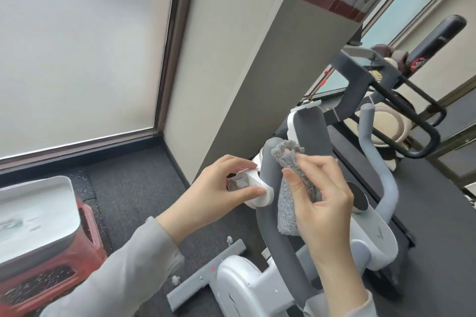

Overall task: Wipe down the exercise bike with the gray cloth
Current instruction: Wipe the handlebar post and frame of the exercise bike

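Left hand (221, 183) pinches the white knob (257, 189); right hand (322, 195) grips the gray cloth (291, 208) against the handlebar (268, 175).

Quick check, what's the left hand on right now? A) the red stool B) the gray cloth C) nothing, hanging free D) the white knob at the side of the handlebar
D: the left hand pinches the white knob beside the gray handlebar, while the right hand holds the gray cloth against that bar.

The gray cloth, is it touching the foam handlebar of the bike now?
Touching. The head view shows the right hand pressing the gray cloth against the foam handlebar, with no gap between them.
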